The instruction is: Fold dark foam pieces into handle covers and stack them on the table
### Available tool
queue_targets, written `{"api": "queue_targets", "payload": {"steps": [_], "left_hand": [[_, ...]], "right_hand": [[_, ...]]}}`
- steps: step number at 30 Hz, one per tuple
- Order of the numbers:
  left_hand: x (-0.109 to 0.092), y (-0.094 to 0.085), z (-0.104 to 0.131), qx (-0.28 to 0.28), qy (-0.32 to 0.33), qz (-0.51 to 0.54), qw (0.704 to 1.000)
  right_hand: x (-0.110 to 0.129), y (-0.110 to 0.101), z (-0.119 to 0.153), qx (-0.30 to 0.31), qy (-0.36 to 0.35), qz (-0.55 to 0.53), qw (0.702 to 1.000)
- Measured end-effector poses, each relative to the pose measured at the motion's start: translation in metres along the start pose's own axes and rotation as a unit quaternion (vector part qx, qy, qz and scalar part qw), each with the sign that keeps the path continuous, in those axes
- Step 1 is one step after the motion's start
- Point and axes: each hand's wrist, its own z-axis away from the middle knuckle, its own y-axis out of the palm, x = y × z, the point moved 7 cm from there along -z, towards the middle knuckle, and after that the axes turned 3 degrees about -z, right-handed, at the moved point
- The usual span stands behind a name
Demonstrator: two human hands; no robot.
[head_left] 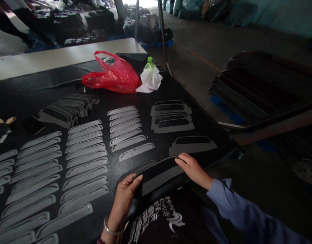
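Note:
Between my hands is a flat black-and-grey panel piece (162, 178) with a curved upper edge, tilted at the table's near edge. My left hand (127, 189) pinches its left end, thumb on top. At the upper right corner, my right hand (190, 166) grips it between thumb and fingers. Part of another dark curved piece (145, 166) shows just behind it. Beyond my right hand lies a similar black-and-grey piece (193, 145), and past that an overlapping stack of such pieces (173, 125). Grey strips with a shiny curved edge line (137, 151) lie in rows to the left.
The black-covered table (135, 101) holds a red plastic bag (117, 76), a green-capped bottle (150, 61) wrapped in white paper, fanned dark pieces (69, 108) and a phone (34, 125). Stacked dark sheets (268, 84) stand right of the table. A person's legs (16, 22) show far left.

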Motion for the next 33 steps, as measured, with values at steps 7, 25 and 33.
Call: {"api": "queue_targets", "payload": {"steps": [7, 25, 33], "left_hand": [[-0.003, 0.026, -0.009, 0.011, 0.013, -0.003, 1.0], [-0.006, 0.013, 0.006, -0.177, 0.28, -0.332, 0.883], [0.012, -0.013, 0.035, -0.234, 0.323, -0.359, 0.844]], "right_hand": [[-0.019, -0.015, 0.002, -0.035, 0.002, 0.03, 0.999], [-0.061, -0.136, -0.043, -0.149, -0.098, 0.428, 0.886], [0.032, 0.054, -0.071, 0.041, -0.253, 0.302, 0.918]]}}
